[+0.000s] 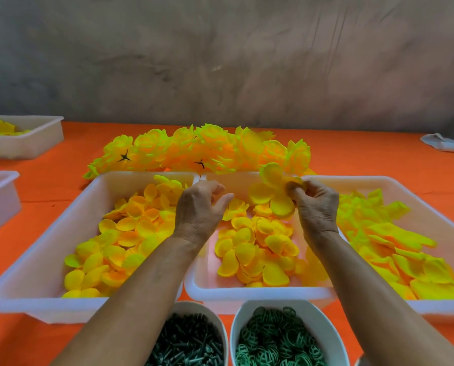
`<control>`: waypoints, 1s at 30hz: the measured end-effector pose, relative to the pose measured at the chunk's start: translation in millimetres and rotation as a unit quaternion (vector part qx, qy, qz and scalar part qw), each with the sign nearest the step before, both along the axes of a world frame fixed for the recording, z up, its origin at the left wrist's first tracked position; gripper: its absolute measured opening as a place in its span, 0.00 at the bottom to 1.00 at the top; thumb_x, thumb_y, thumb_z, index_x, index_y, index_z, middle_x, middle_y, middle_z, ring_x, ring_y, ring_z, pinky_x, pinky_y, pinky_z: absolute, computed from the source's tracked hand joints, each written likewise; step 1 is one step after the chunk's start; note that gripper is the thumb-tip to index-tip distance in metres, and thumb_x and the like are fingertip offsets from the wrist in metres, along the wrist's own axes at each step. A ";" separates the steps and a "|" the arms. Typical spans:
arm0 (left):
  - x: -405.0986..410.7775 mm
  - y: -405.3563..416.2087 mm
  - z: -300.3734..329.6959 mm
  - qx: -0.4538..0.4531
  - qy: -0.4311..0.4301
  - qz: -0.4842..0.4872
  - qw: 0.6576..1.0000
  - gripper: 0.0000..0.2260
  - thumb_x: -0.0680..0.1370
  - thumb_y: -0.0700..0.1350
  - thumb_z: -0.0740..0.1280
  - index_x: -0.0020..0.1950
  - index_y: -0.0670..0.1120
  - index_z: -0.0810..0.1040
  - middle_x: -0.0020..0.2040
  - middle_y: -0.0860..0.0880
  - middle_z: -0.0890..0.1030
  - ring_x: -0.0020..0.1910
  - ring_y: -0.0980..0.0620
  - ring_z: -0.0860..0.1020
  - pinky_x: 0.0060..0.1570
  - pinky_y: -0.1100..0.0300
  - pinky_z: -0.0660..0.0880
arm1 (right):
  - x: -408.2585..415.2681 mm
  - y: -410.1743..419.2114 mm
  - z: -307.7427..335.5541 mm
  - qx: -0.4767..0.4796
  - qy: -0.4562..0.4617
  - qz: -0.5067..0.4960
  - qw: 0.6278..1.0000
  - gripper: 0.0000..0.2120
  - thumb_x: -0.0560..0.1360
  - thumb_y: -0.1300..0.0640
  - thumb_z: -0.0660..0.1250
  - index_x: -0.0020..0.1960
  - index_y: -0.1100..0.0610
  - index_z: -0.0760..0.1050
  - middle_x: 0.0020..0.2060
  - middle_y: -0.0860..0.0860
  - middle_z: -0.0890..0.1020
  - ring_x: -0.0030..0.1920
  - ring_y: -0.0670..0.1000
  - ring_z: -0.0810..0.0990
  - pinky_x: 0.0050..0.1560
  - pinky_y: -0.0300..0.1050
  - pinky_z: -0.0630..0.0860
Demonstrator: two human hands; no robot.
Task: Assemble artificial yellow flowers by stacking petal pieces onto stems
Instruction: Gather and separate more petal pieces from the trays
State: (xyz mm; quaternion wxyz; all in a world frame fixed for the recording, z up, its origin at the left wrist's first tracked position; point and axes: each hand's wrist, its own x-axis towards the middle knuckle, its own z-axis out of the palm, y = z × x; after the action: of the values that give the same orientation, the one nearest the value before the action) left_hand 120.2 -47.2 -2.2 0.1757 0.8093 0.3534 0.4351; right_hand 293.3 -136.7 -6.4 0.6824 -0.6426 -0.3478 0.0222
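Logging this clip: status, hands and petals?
Right hand pinching petal piece over middle tray. Left hand empty, loosely curled. Nothing obstructing.

Two bare forearms, no sleeves showing, left hand (198,207), right hand (317,204), veined backs

No text, label, brand, number or sign can be read in the view.
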 end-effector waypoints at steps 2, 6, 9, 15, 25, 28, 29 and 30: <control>0.2 -1.9 1.4 -0.037 -0.028 -0.033 0.998 0.18 0.72 0.53 0.72 0.53 0.41 0.81 0.45 0.44 0.83 0.41 0.48 0.80 0.42 0.56 0.77 | -7.8 1.7 -0.6 0.006 0.037 0.082 0.996 0.03 0.72 0.68 0.69 0.39 0.65 0.80 0.30 0.48 0.78 0.33 0.44 0.72 0.35 0.40 0.71; 0.6 -7.3 3.5 -0.200 -0.079 -0.132 0.968 0.39 0.61 0.73 0.66 0.59 0.43 0.78 0.49 0.47 0.83 0.48 0.53 0.81 0.48 0.56 0.79 | -17.6 3.8 -4.2 -0.025 0.036 0.185 0.982 0.10 0.70 0.69 0.71 0.35 0.56 0.80 0.26 0.43 0.80 0.29 0.38 0.75 0.31 0.31 0.72; 4.0 -4.2 -1.3 -0.266 -0.104 -0.170 0.943 0.22 0.66 0.58 0.75 0.52 0.46 0.79 0.45 0.44 0.84 0.46 0.48 0.82 0.46 0.55 0.78 | -19.0 4.5 -4.6 -0.028 0.042 0.174 0.984 0.12 0.67 0.67 0.74 0.29 0.56 0.76 0.21 0.43 0.75 0.24 0.39 0.68 0.25 0.32 0.67; 5.0 0.3 -3.7 -0.304 -0.168 -0.186 0.919 0.11 0.66 0.36 0.76 0.43 0.47 0.78 0.36 0.49 0.81 0.33 0.61 0.79 0.32 0.69 0.73 | -22.5 1.9 -3.1 -0.036 0.052 0.223 0.973 0.11 0.67 0.66 0.74 0.31 0.61 0.74 0.25 0.48 0.73 0.27 0.43 0.66 0.26 0.35 0.64; 5.7 4.0 -6.4 -0.275 -0.175 -0.167 0.930 0.06 0.71 0.43 0.74 0.44 0.48 0.79 0.40 0.48 0.82 0.40 0.55 0.79 0.42 0.64 0.76 | -21.7 1.1 -2.5 -0.065 0.064 0.302 0.949 0.10 0.71 0.71 0.68 0.37 0.58 0.80 0.29 0.47 0.82 0.30 0.43 0.78 0.31 0.36 0.74; 5.5 1.5 -6.1 -0.287 -0.108 -0.179 0.935 0.23 0.64 0.55 0.76 0.54 0.48 0.77 0.48 0.48 0.83 0.48 0.52 0.81 0.48 0.57 0.78 | -22.2 1.2 -2.5 -0.055 0.061 0.309 0.947 0.06 0.70 0.69 0.70 0.38 0.60 0.80 0.28 0.48 0.82 0.30 0.43 0.79 0.30 0.36 0.75; 5.4 1.0 -6.4 -0.281 -0.085 -0.184 0.938 0.24 0.63 0.51 0.77 0.56 0.47 0.76 0.48 0.47 0.83 0.49 0.52 0.82 0.49 0.56 0.79 | -22.2 1.0 -2.2 -0.057 0.067 0.316 0.945 0.04 0.69 0.67 0.71 0.39 0.60 0.80 0.30 0.48 0.82 0.31 0.44 0.79 0.31 0.37 0.76; 5.3 1.0 -7.0 -0.275 -0.078 -0.189 0.939 0.24 0.64 0.46 0.79 0.57 0.47 0.75 0.49 0.46 0.83 0.48 0.52 0.82 0.50 0.54 0.79 | -22.5 0.7 -1.3 -0.060 0.083 0.324 0.941 0.03 0.67 0.65 0.73 0.40 0.60 0.80 0.31 0.49 0.83 0.32 0.45 0.81 0.32 0.38 0.77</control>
State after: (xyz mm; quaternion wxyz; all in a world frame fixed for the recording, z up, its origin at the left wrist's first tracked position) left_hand 125.6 -46.3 -9.3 0.4975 0.7448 0.2853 0.3412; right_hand 270.8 -136.0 -7.8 0.6251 -0.5308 -0.4774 0.3156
